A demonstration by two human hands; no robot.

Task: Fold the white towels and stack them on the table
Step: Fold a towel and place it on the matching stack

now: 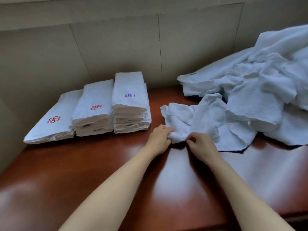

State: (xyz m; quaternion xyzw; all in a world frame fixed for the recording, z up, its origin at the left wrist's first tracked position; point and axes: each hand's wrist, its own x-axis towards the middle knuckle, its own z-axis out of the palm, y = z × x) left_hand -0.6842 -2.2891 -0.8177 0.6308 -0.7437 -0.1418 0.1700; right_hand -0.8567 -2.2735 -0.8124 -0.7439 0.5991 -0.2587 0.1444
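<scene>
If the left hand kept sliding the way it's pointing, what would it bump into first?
Probably the crumpled towel the left hand already grips; its fingers point up and right into it. Beyond lies the unfolded pile.

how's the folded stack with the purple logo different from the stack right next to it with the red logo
The purple-logo stack stands taller than the middle red-logo stack beside it. Its embroidered mark is purple, the other's red. It reaches farther back toward the wall and sits nearer the hands; the red one lies to its left. Both are neat piles of folded white towels on the wooden table, side by side.
</scene>
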